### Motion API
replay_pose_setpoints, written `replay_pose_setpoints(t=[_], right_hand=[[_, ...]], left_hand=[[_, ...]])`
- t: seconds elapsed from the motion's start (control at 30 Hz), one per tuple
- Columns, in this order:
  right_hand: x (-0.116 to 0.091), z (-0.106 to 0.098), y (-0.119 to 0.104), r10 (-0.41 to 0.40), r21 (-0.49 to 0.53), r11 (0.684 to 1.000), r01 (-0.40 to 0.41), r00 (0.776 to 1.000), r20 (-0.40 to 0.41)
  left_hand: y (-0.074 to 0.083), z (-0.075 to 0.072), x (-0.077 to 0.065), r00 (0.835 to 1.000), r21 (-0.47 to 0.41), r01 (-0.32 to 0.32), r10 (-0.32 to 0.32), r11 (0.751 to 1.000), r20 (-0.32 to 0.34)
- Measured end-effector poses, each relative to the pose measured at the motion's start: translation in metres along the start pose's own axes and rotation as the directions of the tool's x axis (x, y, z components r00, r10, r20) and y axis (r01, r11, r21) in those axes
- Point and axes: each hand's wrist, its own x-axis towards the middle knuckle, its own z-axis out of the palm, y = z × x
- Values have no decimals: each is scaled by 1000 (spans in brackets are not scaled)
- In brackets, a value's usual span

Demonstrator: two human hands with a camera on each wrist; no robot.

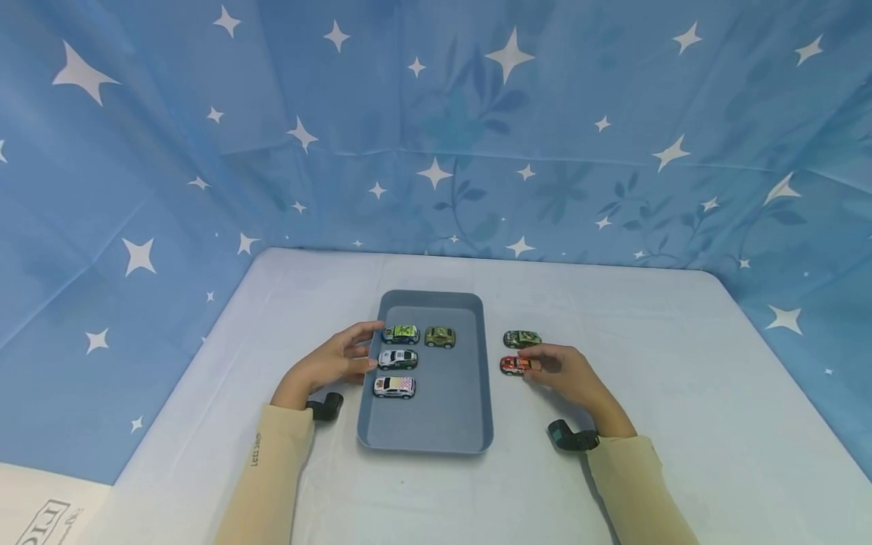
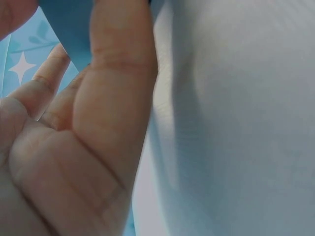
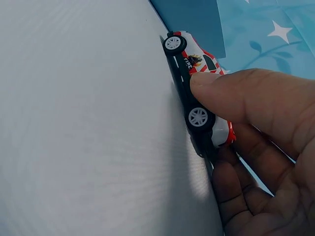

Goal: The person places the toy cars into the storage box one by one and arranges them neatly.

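My right hand (image 1: 571,372) pinches a red and white toy car (image 3: 201,61) between thumb and fingers. The car's wheels are at the white tabletop, to the right of a blue-grey tray (image 1: 450,424). Just behind it sits a green camouflage toy car (image 1: 522,338). At the tray's left side, my left hand (image 1: 330,359) rests its thumb and fingers against the rim. Inside the tray, a blue and yellow-green car (image 1: 400,334), a white and dark green car (image 1: 398,359) and a white patterned car (image 1: 394,387) form a left column. An olive car (image 1: 440,337) stands beside the rearmost one.
White cloth covers the table (image 1: 613,318). A blue star-patterned curtain (image 1: 436,121) hangs behind it and at the sides. Pale printed material (image 1: 51,503) shows at the lower left corner. Each wrist wears a black camera strap.
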Motion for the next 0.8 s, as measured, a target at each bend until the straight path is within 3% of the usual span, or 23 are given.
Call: replay_pose_setpoints(t=[0.67,0.8], right_hand=[[-5,-5,-18,44,1,999,-44,999,-1],[-5,-7,-22,19,18,1000,-19,1000,3]], left_hand=[[1,0,-1,1000,8,2,-2,1000,1],[1,0,-1,1000,8,5,-5,1000,-5]])
